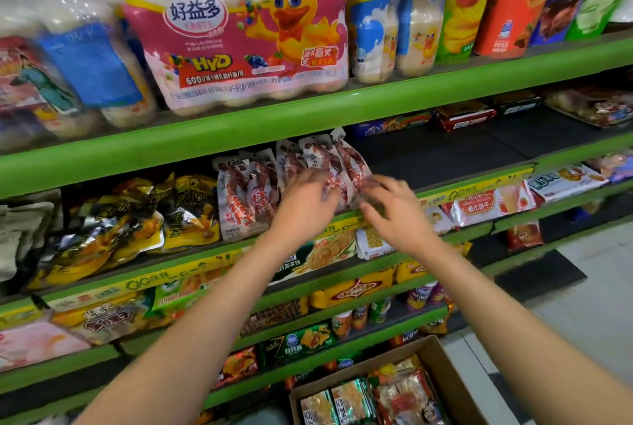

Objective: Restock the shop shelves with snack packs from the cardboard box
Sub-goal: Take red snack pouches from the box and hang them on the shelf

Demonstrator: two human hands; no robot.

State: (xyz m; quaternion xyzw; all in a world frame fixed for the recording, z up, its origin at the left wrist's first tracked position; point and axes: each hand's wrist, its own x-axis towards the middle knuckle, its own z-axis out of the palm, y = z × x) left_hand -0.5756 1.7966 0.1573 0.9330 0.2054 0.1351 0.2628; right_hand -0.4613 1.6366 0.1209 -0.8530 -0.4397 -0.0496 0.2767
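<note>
At about nine o'clock of the hands, yellow snack bags point(137, 219) lay slumped on the green shelf point(239, 123), and just right of them stood the white-and-red snack packs point(246, 198), upright in an overlapping row, long axis vertical, printed faces outward, probably so shoppers could read them. The left hand point(305, 202) rested on the row's front with loosely bent fingers, seemingly steadying it. The right hand point(390, 208), just beside it at three o'clock, reached to the rightmost packs; blur hid whether it pinched one. Further right the shelf was bare. The cardboard box point(442, 359) sat at five o'clock on the floor, further packs inside.
</note>
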